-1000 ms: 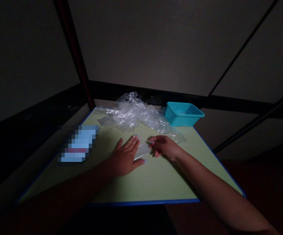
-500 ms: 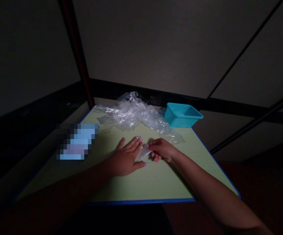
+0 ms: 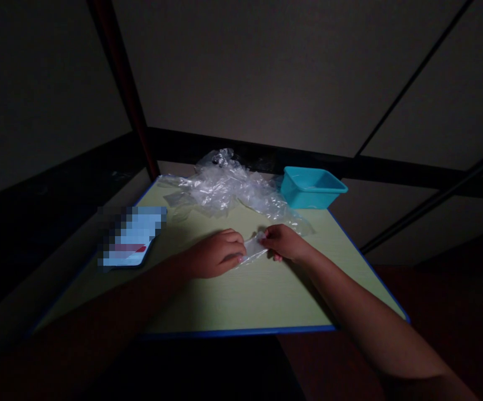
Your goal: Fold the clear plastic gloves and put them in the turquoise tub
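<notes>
"What's that between the hands?"

"A small, flat strip of thin translucent plastic film (image 3: 253, 249), low over the pale green table with a blue edge (image 3: 224, 306). The right hand (image 3: 285, 244) has its far end pinched between thumb and fingertips; the left hand (image 3: 216, 254) has curled fingers and thumb closed on the other end."

"What might go wrong there?"

"It could tear, I'd say, if both hands pulled hard; film that thin looks weak. Or it could slip from the fingertips, being so smooth. And in this dim light, an edge would be easy to miss."

"That heap of crumpled clear plastic (image 3: 233, 186) lies near, too."

"Right, just beyond the hands, beside the turquoise rectangular plastic bin (image 3: 312, 197). A loose piece could get lost against it, clear on clear."

"How does the film itself look?"

"Milky, narrow, slanting up to the right, with a bright lower edge and a puckered right end. Any print is too small to tell."
</notes>
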Tool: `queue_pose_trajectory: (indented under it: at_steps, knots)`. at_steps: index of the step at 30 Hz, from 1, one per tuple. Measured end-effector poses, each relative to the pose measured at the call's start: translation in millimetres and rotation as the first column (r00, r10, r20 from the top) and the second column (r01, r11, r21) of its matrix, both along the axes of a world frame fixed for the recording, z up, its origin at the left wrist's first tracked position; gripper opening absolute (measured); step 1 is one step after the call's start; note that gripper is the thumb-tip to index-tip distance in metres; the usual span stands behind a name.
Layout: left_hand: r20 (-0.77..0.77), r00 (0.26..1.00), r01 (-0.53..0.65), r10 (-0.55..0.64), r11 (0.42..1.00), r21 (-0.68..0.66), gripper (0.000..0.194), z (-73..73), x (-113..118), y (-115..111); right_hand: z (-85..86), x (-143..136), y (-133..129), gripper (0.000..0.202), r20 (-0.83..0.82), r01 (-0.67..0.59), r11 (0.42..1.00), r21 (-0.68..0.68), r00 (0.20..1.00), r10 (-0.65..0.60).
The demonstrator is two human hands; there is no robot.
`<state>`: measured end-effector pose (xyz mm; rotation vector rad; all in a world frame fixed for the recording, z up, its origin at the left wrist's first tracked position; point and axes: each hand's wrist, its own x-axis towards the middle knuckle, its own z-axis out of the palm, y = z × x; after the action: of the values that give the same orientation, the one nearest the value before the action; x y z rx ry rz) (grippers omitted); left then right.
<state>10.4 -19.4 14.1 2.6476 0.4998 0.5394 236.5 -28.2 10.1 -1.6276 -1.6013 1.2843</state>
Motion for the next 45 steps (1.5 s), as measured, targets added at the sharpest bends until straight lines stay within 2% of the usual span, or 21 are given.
queue_pose_trajectory:
  at_steps: [4, 9, 17, 21, 23, 26, 28, 31, 34, 36, 40, 42, 45]
  knots:
    - [-0.036, 0.999, 0.036, -0.036, 0.999, -0.013, 0.030, -3.9, 1, 2, -3.8, 1, 2, 0.019, -0.017, 0.001, 1.000, 0.005, 1.000, -0.001]
    - [-0.038, 0.999, 0.037, -0.036, 0.999, 0.032, 0.039, -8.5, 1, 4, -1.9, -3, 1, 0.022, -0.083, 0.032, 0.999, 0.041, 0.996, -0.028]
    - [-0.102, 0.995, 0.011, 0.000, 0.994, 0.110, 0.042, -7.8, 7, -3, -7.1, -14, -1, 0.028, -0.204, -0.013, 0.970, 0.241, 0.977, 0.063]
    - [-0.070, 0.997, 0.019, -0.013, 0.996, 0.084, 0.041, -7.4, 8, -3, -7.8, -19, -3, 0.029, -0.232, -0.046, 0.945, 0.323, 0.965, 0.126]
    - [-0.036, 0.999, 0.018, -0.018, 1.000, 0.021, 0.040, -6.5, 6, -3, -7.0, -21, -5, 0.029, -0.197, -0.072, 0.935, 0.347, 0.969, 0.148]
    - [0.032, 0.997, -0.069, 0.075, 0.988, -0.140, 0.038, -5.5, 4, -3, -5.0, -21, -8, 0.028, -0.126, -0.109, 0.905, 0.411, 0.976, 0.175]
    - [0.098, 0.985, -0.109, 0.143, 0.951, -0.290, 0.037, -6.3, 3, -2, -3.1, -20, -11, 0.024, -0.045, -0.148, 0.862, 0.484, 0.980, 0.193]
    - [0.197, 0.962, -0.080, 0.188, 0.886, -0.456, 0.034, -9.6, 3, -1, -0.9, -19, -17, 0.025, 0.129, -0.258, 0.793, 0.552, 0.966, 0.224]
    - [0.220, 0.952, -0.064, 0.212, 0.843, -0.535, 0.032, -12.8, 4, 1, -2.4, -20, -22, 0.048, 0.338, -0.418, 0.754, 0.507, 0.901, 0.272]
    - [0.213, 0.950, -0.063, 0.227, 0.810, -0.583, 0.030, -13.6, 4, 1, -5.1, -21, -24, 0.060, 0.457, -0.496, 0.747, 0.443, 0.842, 0.287]
    - [0.224, 0.924, -0.111, 0.309, 0.779, -0.617, 0.026, -11.1, 6, 1, -9.2, -26, -28, 0.063, 0.585, -0.545, 0.760, 0.354, 0.763, 0.275]
    - [0.215, 0.885, -0.211, 0.414, 0.766, -0.607, 0.026, -9.0, 7, 1, -9.8, -28, -29, 0.062, 0.632, -0.563, 0.760, 0.323, 0.727, 0.270]
    - [0.117, 0.795, -0.402, 0.595, 0.661, -0.634, 0.018, -8.2, 8, 4, -11.1, -30, -30, 0.068, 0.693, -0.588, 0.758, 0.282, 0.671, 0.262]
